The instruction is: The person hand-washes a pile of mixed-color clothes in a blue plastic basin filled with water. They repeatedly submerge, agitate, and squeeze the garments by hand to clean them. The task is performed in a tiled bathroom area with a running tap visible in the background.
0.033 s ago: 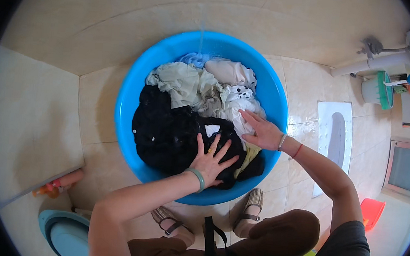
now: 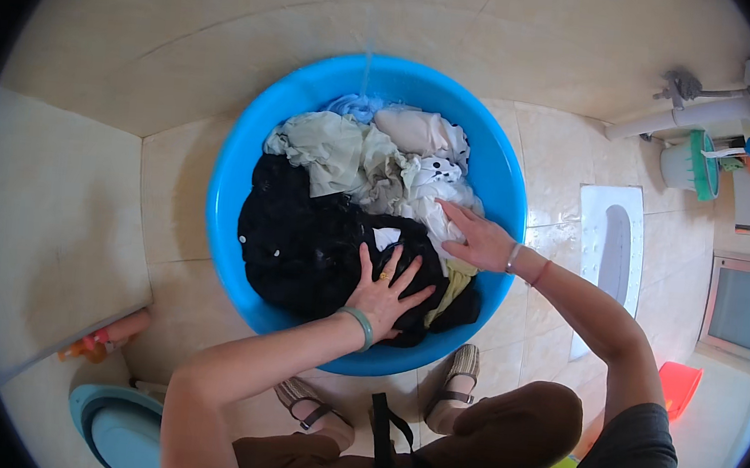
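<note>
Black garment (image 2: 320,247) under flat left hand (image 2: 383,290)

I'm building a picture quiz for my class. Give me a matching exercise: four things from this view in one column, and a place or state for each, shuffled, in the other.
1. left hand
2. right hand
3. blue basin
4. orange dustpan

a. on the floor tiles, far right
b. flat on the black garment
c. holds a heap of clothes
d. on the white spotted cloth

Pairs: 1-b, 2-d, 3-c, 4-a
</note>
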A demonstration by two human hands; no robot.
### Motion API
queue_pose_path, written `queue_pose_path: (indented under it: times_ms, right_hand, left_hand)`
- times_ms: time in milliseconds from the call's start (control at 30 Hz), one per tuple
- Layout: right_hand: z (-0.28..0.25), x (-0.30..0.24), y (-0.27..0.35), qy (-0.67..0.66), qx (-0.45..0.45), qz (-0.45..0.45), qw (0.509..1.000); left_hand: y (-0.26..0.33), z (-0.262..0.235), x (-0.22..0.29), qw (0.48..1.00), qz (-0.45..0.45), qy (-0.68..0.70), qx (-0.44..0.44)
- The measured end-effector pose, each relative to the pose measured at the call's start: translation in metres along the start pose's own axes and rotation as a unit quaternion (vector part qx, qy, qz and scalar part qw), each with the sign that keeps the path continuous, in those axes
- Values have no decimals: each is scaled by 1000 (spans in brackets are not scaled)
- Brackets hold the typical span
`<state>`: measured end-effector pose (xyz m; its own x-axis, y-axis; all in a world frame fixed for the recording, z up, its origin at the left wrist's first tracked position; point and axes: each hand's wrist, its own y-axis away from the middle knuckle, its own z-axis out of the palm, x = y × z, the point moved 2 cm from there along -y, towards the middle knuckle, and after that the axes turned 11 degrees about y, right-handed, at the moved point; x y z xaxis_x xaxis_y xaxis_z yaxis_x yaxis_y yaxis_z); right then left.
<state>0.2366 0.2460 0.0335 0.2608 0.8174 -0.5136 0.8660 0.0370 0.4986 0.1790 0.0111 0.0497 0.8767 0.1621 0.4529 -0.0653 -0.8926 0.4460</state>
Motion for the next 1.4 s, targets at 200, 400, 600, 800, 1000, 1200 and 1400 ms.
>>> queue_pose_path:
  times_ms: [200, 400, 600, 800, 1000, 1200, 1400]
  right_hand:
    - [22, -17, -56, 309, 118, 85, 940]
    - [16, -18, -16, 243, 163, 57, 954]
    - [7, -75, 65, 249, -69, 27, 966]
    - [94, -58, 2, 299, -139, -41, 943]
    - [99, -70, -21, 299, -222, -16, 928]
    - [-8, -86, -7, 19, 124, -89, 988]
    - [30, -83, -38, 176, 166, -86, 967]
  left_hand:
    - [-44, 45, 7, 991, -85, -77, 65]
    - [-10, 14, 6, 998, -11, 8, 56]
    - [42, 29, 4, 992, 74, 70, 75]
    - [15, 65, -10, 996, 85, -17, 11]
    - [17, 69, -13, 993, 105, -10, 45]
    - [27, -50, -38, 945, 67, 106, 303]
    - [58, -10, -67, 959, 29, 79, 272]
